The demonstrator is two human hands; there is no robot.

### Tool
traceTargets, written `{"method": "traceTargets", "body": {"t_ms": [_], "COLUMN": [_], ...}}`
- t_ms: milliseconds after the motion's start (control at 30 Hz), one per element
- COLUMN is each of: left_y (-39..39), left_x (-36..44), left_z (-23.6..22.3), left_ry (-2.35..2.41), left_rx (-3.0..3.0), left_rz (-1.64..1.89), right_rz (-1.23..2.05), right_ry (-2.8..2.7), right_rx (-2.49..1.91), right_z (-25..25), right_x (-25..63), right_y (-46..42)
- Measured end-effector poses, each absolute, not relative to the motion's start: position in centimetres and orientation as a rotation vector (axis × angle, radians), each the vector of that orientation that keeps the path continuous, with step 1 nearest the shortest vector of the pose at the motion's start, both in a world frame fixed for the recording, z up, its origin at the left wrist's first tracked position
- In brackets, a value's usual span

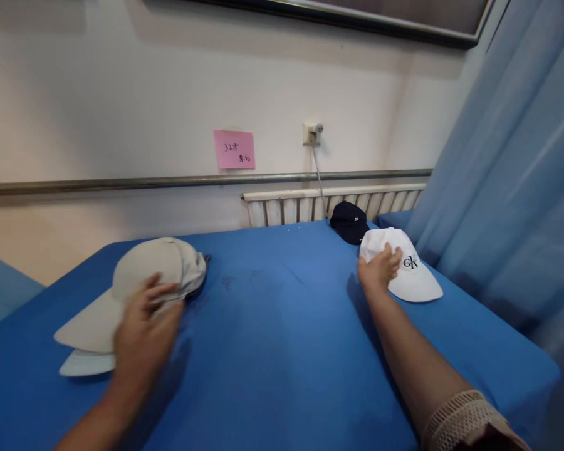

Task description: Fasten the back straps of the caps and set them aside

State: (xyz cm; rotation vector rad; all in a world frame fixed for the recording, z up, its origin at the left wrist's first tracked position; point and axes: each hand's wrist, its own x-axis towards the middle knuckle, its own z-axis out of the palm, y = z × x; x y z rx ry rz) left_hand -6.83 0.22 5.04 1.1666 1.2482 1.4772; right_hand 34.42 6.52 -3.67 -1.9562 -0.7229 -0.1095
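Observation:
On the left of the blue-covered table, a beige baseball cap (143,269) rests on top of a paler cap (87,363), whose brim sticks out below. My left hand (145,326), slightly blurred, is in front of the stacked caps with its fingers apart and nothing in them. To the right lies a white baseball cap (416,279) with dark letters on its front. My right hand (380,268) hovers at its left side, fingers loosely spread, hiding part of the crown. I cannot tell whether it touches the cap. Just behind sits a navy cap (350,220).
The blue cloth (272,338) covers the table between my hands. Behind it are a white radiator-like rail (282,210), a wall bar (169,182), a socket with a cord (312,134) and a pink note (235,150). A blue curtain (512,163) hangs along the right.

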Motion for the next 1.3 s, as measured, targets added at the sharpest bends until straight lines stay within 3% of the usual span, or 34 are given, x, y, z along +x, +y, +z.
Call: {"method": "traceTargets", "body": {"t_ms": [67, 300, 600, 667, 767, 900, 1000, 1167, 1300], "left_y": [0.6, 1.4, 0.8, 1.0, 1.3, 1.2, 1.0, 1.1, 0.7], "left_x": [-2.5, 2.3, 1.2, 1.3, 1.1, 0.3, -0.3, -0.2, 0.6], "left_z": [3.4, -3.4, -2.7, -2.8, -2.6, -1.5, -0.7, -0.6, -0.7], "left_ry": [1.47, 1.214, 1.212, 1.209, 1.183, 0.976, 0.791, 0.848, 0.855], "left_rx": [1.588, 2.048, 1.753, 1.616, 1.317, 0.902, 0.725, 0.65, 0.695], "left_rz": [1.383, 0.801, 0.88, 0.949, 1.082, 1.114, 1.07, 1.135, 1.148], "right_rz": [-0.18, -0.091, -0.026, 0.144, 0.673, 1.014, 0.855, 0.328, 0.135], "right_ry": [-0.666, -0.789, -1.065, -1.148, -1.183, -1.3, -1.552, -1.737, -1.733], "right_rx": [-2.109, -2.272, -1.903, -1.572, -1.094, -0.874, -0.988, -1.363, -1.152], "right_z": [-4.2, -5.9, -3.4, -2.7, -1.8, -1.5, -2.2, -3.3, -2.3], "right_x": [36.8, 39.9, 36.9, 34.8, 31.3, 28.1, 27.6, 27.5, 24.4], "right_y": [6.4, 6.2, 5.9, 5.5, 4.1, 2.4, 2.5, 3.3, 0.6]}}
